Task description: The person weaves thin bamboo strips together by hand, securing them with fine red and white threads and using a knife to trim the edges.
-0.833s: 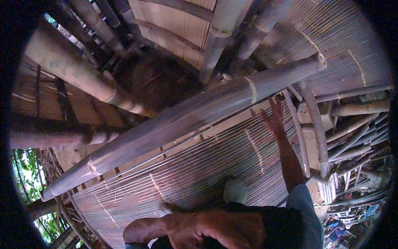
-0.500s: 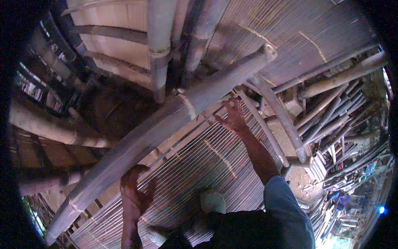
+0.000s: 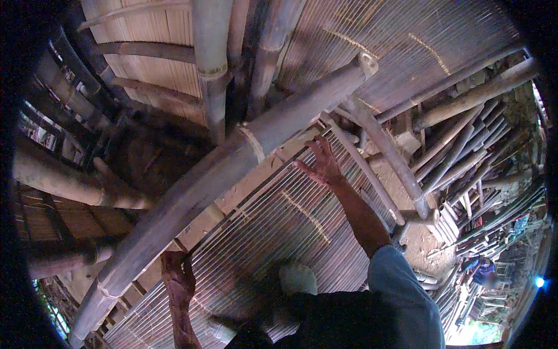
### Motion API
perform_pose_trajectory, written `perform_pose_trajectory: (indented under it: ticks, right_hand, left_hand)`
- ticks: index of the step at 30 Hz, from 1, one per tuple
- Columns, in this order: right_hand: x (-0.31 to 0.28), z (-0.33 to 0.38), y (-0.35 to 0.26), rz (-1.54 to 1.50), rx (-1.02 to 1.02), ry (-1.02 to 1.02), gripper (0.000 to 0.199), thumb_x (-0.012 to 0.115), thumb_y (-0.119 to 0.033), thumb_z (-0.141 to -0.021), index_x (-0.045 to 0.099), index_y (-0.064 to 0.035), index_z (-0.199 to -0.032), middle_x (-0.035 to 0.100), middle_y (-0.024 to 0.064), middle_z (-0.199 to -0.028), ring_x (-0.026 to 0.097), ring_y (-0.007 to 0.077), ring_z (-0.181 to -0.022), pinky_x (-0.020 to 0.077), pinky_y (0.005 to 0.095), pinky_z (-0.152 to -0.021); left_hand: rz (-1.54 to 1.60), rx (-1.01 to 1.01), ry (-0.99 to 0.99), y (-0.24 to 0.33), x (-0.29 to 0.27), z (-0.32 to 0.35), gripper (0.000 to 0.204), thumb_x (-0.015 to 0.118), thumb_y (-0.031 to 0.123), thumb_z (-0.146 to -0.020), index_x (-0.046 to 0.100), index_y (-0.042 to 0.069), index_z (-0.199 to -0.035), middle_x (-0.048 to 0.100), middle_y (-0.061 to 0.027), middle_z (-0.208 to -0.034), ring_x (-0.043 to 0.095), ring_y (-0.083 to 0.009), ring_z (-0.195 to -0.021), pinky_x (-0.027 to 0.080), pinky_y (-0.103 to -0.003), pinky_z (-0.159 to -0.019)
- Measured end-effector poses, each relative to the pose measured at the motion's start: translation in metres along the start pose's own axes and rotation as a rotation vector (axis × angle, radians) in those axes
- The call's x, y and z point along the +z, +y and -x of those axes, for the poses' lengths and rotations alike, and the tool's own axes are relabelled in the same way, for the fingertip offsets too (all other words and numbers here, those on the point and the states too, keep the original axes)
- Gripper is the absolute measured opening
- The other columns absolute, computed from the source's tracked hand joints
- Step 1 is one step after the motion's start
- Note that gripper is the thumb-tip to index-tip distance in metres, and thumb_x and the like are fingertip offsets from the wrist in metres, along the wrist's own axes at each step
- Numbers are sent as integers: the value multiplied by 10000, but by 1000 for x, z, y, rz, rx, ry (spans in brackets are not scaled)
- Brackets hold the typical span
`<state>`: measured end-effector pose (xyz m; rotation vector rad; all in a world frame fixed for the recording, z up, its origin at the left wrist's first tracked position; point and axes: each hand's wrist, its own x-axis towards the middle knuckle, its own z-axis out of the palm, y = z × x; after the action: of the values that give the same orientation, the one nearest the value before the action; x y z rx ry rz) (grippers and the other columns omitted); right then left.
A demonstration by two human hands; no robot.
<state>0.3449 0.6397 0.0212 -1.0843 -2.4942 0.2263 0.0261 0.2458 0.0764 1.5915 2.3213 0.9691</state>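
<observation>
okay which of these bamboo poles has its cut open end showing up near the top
The thick grey bamboo pole running diagonally above both hands; its hollow cut end sits at upper right, while the other poles' ends run out of view or stay hidden.

The left hand [image 3: 177,279] has risen onto the woven bamboo-slat panel [image 3: 273,221], seemingly gripping its edge. The right hand [image 3: 319,163] has slid slightly along it.

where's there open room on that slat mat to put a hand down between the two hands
The woven slat mat lies bare between the left hand and the right hand, bordered above by the big bamboo pole. Lower down, a pale rounded object takes up room. To the right, loose bamboo sticks crowd together.
</observation>
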Motion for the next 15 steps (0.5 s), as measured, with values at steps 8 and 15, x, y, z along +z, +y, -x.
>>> perform_pose_trajectory:
  ticks: [8,15]
  right_hand:
    - [4,9,-10,-86,78,-82,643,792,-406,-779,509,-83,-1258,415,261,-1312,448,435,-1223,436,499,-1023]
    - [2,11,-6,-46,27,-3,704,762,-503,-778,526,-70,-1281,427,266,-1341,442,455,-1250,444,534,-1010]
  left_hand:
    - [-69,-39,2,20,-20,3,98,642,11,-820,564,25,-876,544,-157,-843,521,-351,-840,409,-467,-746]
    - [-97,-59,-16,23,-20,2,91,648,23,-824,582,22,-887,556,-146,-850,525,-352,-851,407,-462,-768]
